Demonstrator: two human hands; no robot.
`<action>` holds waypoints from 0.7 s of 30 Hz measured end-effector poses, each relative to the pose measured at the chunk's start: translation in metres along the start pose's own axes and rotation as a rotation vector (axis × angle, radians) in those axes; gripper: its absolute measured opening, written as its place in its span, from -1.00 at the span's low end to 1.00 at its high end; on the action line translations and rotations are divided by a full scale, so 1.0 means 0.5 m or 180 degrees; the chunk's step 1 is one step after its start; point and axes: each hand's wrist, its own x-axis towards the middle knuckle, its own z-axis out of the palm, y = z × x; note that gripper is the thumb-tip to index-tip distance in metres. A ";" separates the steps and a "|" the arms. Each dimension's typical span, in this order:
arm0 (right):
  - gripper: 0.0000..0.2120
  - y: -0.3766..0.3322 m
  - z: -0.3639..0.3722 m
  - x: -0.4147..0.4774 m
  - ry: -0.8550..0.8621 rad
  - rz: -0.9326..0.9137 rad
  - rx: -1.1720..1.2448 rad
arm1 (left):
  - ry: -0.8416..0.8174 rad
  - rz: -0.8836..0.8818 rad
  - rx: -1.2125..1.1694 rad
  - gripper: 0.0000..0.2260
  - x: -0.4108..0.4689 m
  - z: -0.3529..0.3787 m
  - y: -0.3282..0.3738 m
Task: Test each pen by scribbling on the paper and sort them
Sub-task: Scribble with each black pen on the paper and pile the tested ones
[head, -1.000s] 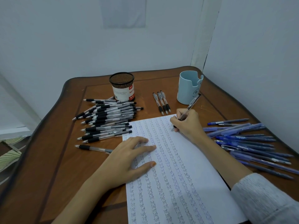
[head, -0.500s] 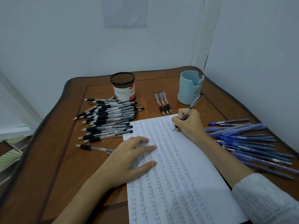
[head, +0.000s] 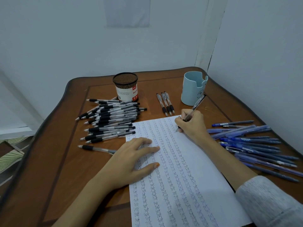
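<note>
White paper (head: 188, 185) lies in the middle of the brown tabletop (head: 57, 161). Rows of the small word "test" are written all over it. The right hand (head: 191, 126) is curled round a clear pen (head: 195, 107) with a black grip. The tip is down on the sheet near its top edge, at one o'clock. The left hand (head: 131, 159) lies flat with fingers spread, pressing the sheet's left side at nine o'clock.

A big pile of black pens (head: 111, 122) lies at ten o'clock, with a lone pen (head: 96, 149) just below it. Three pens (head: 165, 104) lie side by side at twelve. Blue pens (head: 255, 145) fan out at three, close to the tabletop's right edge. A mesh cup (head: 125, 86) stands at eleven and a light blue cup (head: 192, 89) at one.

Walls (head: 65, 46) stand close behind and on the right. Bare wood shows at eight o'clock, out to the wavy left edge.
</note>
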 end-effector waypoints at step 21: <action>-0.79 -0.018 -0.005 -0.003 -0.0406 0.0284 0.1056 | -0.0056 -0.0020 0.0048 -0.51 0.001 -0.002 0.001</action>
